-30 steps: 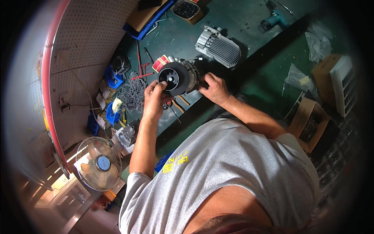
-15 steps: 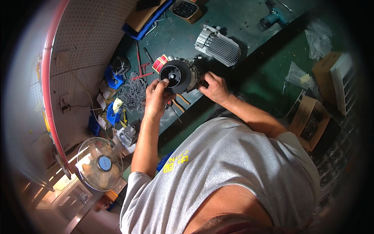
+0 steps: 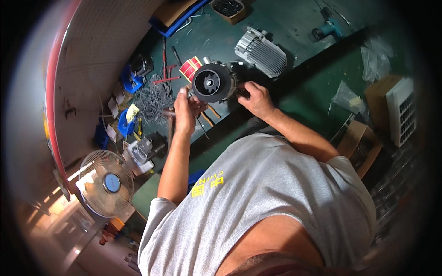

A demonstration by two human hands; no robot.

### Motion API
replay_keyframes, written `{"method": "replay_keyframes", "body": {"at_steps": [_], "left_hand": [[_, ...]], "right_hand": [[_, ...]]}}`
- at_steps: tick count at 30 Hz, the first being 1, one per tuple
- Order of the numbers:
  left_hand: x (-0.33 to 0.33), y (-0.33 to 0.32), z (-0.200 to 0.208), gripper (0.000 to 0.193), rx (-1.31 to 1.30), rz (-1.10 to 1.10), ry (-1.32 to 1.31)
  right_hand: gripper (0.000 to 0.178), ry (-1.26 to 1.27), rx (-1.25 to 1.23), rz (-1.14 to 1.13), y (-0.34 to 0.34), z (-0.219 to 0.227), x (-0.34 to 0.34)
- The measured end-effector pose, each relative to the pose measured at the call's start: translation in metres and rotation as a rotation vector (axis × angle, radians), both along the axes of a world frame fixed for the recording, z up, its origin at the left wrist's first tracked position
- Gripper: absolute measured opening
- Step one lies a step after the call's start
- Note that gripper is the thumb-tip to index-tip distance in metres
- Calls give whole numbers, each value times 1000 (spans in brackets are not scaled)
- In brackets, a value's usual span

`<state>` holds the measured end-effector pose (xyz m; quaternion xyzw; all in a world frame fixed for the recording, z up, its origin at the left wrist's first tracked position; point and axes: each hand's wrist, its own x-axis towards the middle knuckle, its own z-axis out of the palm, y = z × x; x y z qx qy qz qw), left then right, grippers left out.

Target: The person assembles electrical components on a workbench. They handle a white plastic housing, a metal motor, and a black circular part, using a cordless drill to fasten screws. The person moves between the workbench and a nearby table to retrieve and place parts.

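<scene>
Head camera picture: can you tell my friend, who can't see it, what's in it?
A person's left hand holds a round, black-faced motor unit with a bladed impeller in its middle, the right hand at its side, over a green workbench. A ribbed grey metal housing lies to the upper right; an electric fan stands at lower left.

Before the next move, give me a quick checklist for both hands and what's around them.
1. Left hand at the round black part with silver centre: ok, by its lower left edge.
2. Right hand gripping firmly: cannot tell; fingertips partly hidden.
3. Grey finned metal housing apart from the black part: ok.
4. Teal power drill away from both hands: ok.
5. Orange-handled tool well clear of left hand: not ok, looks close.
</scene>
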<state>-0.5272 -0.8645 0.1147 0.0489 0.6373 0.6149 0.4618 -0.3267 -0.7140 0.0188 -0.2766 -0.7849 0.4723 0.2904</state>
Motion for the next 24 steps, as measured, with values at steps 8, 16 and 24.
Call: {"method": "replay_keyframes", "body": {"at_steps": [8,16,24], "left_hand": [[35,-23,-62,29,-246,-308,878],[35,-25,-68,22,-270,-348,1207],[27,-33,-62,25,-222,-339,1214]], "right_hand": [[19,-89,75,70,6,12,-4],[16,-137,212,126,7,5,-4],[22,-119,140,151,8,10,-10]]}}
